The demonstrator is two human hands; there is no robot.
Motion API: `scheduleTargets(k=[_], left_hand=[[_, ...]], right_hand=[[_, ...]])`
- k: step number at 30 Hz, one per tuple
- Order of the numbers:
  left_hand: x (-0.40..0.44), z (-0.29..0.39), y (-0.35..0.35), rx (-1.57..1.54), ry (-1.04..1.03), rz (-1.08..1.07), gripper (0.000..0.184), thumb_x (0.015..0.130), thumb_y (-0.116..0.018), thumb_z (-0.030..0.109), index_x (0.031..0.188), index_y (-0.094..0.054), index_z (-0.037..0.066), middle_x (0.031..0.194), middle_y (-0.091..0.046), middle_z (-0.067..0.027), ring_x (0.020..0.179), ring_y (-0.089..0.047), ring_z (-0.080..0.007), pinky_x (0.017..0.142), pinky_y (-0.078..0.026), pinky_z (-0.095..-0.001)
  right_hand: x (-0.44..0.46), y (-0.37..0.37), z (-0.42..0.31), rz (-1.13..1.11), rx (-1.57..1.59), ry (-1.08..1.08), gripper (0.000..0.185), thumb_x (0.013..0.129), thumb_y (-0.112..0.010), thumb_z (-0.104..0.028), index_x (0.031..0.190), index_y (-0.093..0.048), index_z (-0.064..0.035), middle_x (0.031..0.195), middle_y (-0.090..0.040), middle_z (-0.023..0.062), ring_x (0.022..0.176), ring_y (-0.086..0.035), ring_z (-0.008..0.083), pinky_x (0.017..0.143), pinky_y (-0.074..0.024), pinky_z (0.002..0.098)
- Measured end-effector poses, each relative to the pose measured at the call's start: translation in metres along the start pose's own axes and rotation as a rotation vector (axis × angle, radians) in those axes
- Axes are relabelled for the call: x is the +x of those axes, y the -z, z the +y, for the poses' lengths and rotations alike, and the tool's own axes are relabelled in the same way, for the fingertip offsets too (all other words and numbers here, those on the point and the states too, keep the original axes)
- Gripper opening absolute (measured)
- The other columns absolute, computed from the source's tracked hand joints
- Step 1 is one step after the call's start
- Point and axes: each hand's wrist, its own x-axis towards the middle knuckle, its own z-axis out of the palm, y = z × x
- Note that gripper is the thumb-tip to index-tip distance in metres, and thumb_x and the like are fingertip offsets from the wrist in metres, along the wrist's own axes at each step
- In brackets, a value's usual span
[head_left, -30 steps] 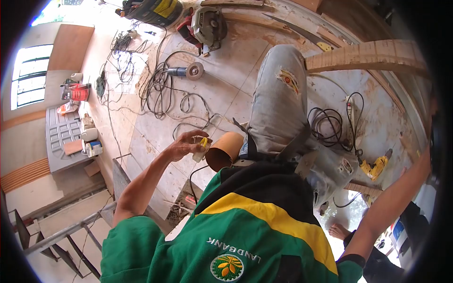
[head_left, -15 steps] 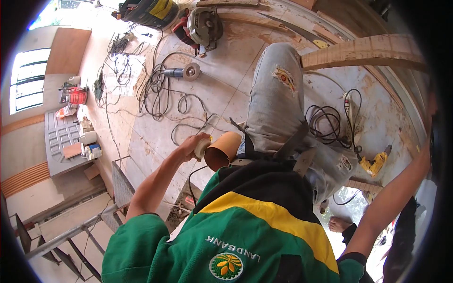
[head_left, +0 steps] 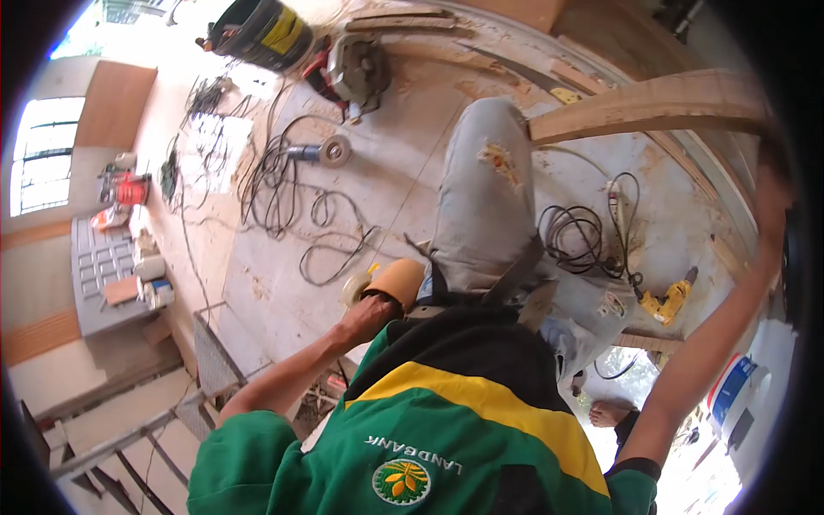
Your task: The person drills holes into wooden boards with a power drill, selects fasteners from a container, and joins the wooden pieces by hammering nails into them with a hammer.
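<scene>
My left hand [head_left: 369,318] reaches into the mouth of a tan tool pouch [head_left: 402,280] at my waist, and its fingers are hidden inside. Against the pouch's outer side is a pale tape roll [head_left: 354,288] with a bit of yellow on it. At the dark right edge, my right hand [head_left: 775,167] is beside the near end of a wooden board [head_left: 644,107]; shadow hides its fingers, so its grip cannot be made out. The board's other end meets my bent knee [head_left: 498,129], in torn grey jeans.
On the dusty tiled floor lie an angle grinder [head_left: 322,153] with tangled cords, a circular saw [head_left: 359,75], a handsaw [head_left: 524,75] and a yellow drill [head_left: 669,300]. A black bucket [head_left: 262,34] stands behind. Another person's foot [head_left: 608,414] shows at lower right.
My left hand has left the tape roll and moved into the tool pouch. The roll now sits beside the pouch. A white and blue bucket has come into view at right.
</scene>
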Motion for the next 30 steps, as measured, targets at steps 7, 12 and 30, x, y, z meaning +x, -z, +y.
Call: scheduleTargets(k=[7,12,30], left_hand=[[0.064,-0.179,-0.187,0.452,0.271,0.02,0.042,0.087,-0.055,0.024,0.123,-0.067,0.007,0.129,-0.064,-0.0176,0.12,-0.06,-0.0312,0.096,-0.05,-0.0397],[0.049,-0.208,-0.175,0.317,0.339,-0.145,0.024,0.089,-0.061,0.023,0.106,-0.075,0.013,0.113,-0.071,-0.0094,0.111,-0.064,-0.0221,0.093,-0.05,-0.0355],[0.026,-0.134,-0.124,0.267,0.245,-0.06,0.025,0.089,-0.06,0.02,0.108,-0.074,0.011,0.113,-0.071,-0.012,0.11,-0.064,-0.0254,0.092,-0.051,-0.037]], right_hand=[[0.005,0.024,-0.057,0.034,0.293,-0.219,0.047,0.088,-0.064,0.0,0.134,-0.061,-0.0129,0.126,-0.067,0.0106,0.114,-0.065,0.0222,0.094,-0.0531,0.0331],[0.009,0.024,-0.067,0.039,0.438,-0.305,0.057,0.083,-0.061,0.011,0.135,-0.06,-0.0137,0.129,-0.065,0.0094,0.117,-0.064,0.0227,0.099,-0.0527,0.0344],[0.01,0.031,-0.071,0.013,0.243,-0.245,0.066,0.075,-0.058,0.012,0.135,-0.06,-0.0168,0.127,-0.064,0.0104,0.117,-0.063,0.0301,0.098,-0.0531,0.0387]])
